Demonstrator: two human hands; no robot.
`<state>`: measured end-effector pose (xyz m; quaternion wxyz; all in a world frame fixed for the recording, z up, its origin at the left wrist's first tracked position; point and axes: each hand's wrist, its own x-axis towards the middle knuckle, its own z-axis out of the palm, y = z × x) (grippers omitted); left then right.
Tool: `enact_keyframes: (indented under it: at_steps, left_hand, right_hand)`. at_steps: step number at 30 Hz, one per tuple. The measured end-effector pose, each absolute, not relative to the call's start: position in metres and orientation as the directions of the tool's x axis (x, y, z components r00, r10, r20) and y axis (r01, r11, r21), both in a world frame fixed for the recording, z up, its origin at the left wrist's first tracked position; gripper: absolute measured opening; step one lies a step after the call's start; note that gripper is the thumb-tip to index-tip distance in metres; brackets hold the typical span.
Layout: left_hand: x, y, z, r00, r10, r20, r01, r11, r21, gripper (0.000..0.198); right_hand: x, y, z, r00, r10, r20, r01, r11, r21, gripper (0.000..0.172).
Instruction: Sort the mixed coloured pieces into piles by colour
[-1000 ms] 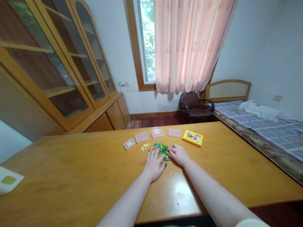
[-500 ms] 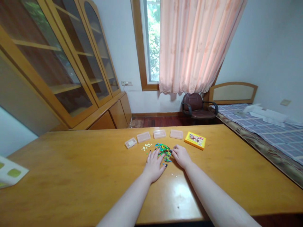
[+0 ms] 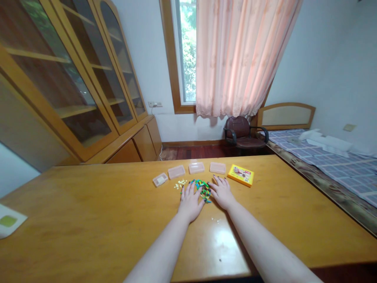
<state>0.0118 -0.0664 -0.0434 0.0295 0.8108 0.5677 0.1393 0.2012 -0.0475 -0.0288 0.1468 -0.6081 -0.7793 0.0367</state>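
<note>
A heap of small green, blue and yellow building bricks (image 3: 203, 188) lies on the wooden table (image 3: 118, 220). My left hand (image 3: 190, 202) rests at the heap's left side with its fingers spread, partly covering some bricks. On the right side, my right hand (image 3: 222, 192) has its fingers apart, the fingertips at the heap's edge. Neither hand shows a brick in its grip. Several small pale pieces (image 3: 180, 184) are scattered just beyond my left fingertips. A few tiny whitish bits (image 3: 216, 220) lie nearer to me, below the right hand.
Behind the heap stand clear plastic boxes (image 3: 176, 172) in a row, the small one (image 3: 160, 179) at left holding something pale. A yellow box (image 3: 240, 175) lies right of them. A white object with green patches (image 3: 11, 222) sits at the left edge.
My right hand has opened from a closer pinch and spread its fingers. The left hand has drawn its thumb in toward the heap. The view has shifted slightly.
</note>
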Motion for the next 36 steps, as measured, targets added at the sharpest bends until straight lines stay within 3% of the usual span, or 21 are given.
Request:
enact_keyframes:
  at_steps: [16,24,31,36]
  left_hand:
    - [0.008,-0.07,-0.041,0.372,0.898,0.234,0.877,-0.423,0.23,0.053]
    - [0.008,-0.069,-0.04,0.312,0.921,0.234,0.892,-0.368,0.261,0.055]
    - [-0.002,-0.069,-0.042,0.268,0.903,0.336,0.855,-0.384,0.35,0.041]
    - [-0.009,-0.074,-0.036,0.342,0.884,0.317,0.845,-0.438,0.308,0.043]
  right_hand:
    - [0.203,-0.05,-0.027,-0.249,0.946,0.209,0.908,0.303,-0.289,0.037]
    - [0.211,-0.046,-0.035,-0.178,0.937,0.302,0.858,0.298,-0.418,0.035]
    - [0.214,-0.044,-0.034,-0.2,0.953,0.225,0.846,0.284,-0.451,0.037]
    - [0.214,-0.043,-0.033,-0.202,0.963,0.178,0.853,0.262,-0.451,0.038]
